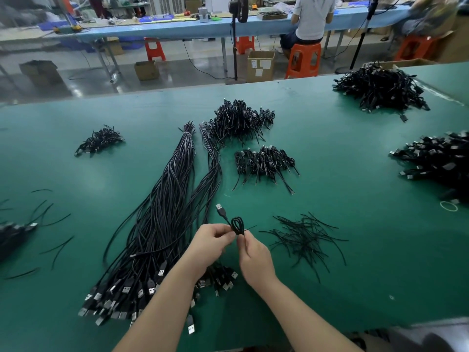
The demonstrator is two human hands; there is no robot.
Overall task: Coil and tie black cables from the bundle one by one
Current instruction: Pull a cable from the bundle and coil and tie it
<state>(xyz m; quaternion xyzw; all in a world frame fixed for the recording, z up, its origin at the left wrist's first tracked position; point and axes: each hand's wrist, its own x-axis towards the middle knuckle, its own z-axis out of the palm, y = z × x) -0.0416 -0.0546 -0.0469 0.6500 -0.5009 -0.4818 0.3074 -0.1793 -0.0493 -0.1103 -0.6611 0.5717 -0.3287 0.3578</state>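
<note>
Near the bottom middle, the left hand [212, 240] and right hand [250, 250] are both pinching a small coiled cable [237, 226], keeping its loops together for tying.

No readable text anywhere, white labels on the cardboard box [260, 66] on the floor beyond the desk [330, 174] too blurred to read, one with a small red mark, no print legible on the cable plugs [127, 290]
</note>
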